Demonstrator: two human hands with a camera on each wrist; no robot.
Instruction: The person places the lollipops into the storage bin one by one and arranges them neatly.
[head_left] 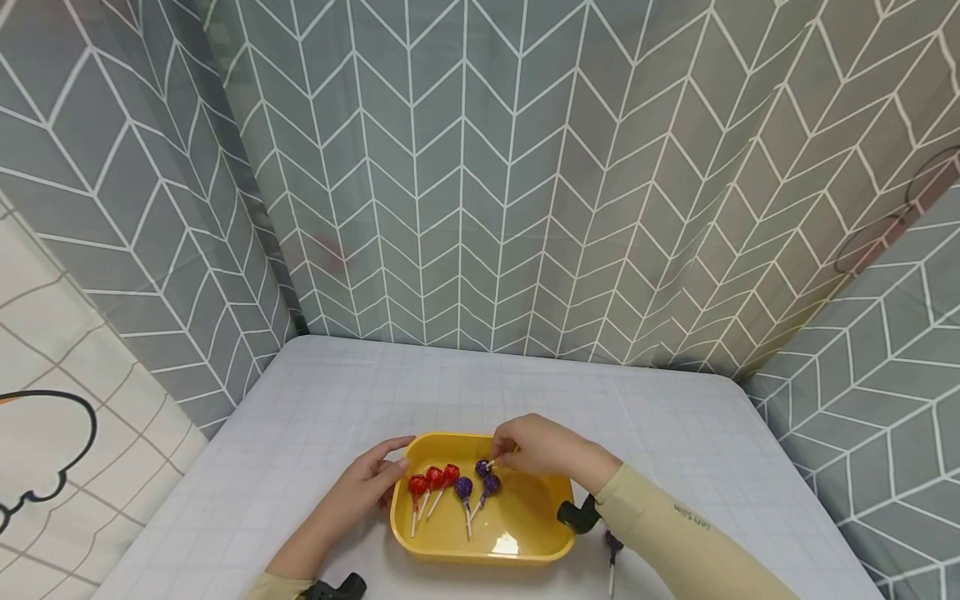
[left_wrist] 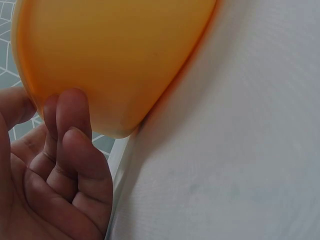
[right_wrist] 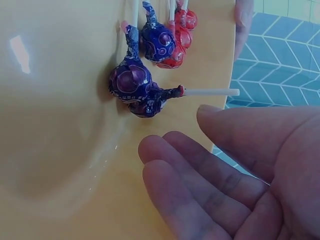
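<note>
A yellow tray [head_left: 525,557] holds several wrapped lollipops. Red lollipops [head_left: 434,477] lie at its left side, and purple lollipops [head_left: 463,488] sit beside them toward the middle. My left hand [head_left: 367,479] grips the tray's left end, thumb at the rim and fingers against the outer wall [left_wrist: 115,60]. Over the tray's back edge, my right hand [head_left: 536,446] has its thumb and fingers apart, close to the white stick [right_wrist: 212,92] of the rearmost purple lollipop [right_wrist: 147,107]. That lollipop's head lies against another purple one [right_wrist: 130,80].
One more purple lollipop [head_left: 613,543] lies on the white-covered table [head_left: 322,392], right of the tray and partly under the right forearm. Grey patterned curtains [head_left: 480,208] stand behind the table and at both sides.
</note>
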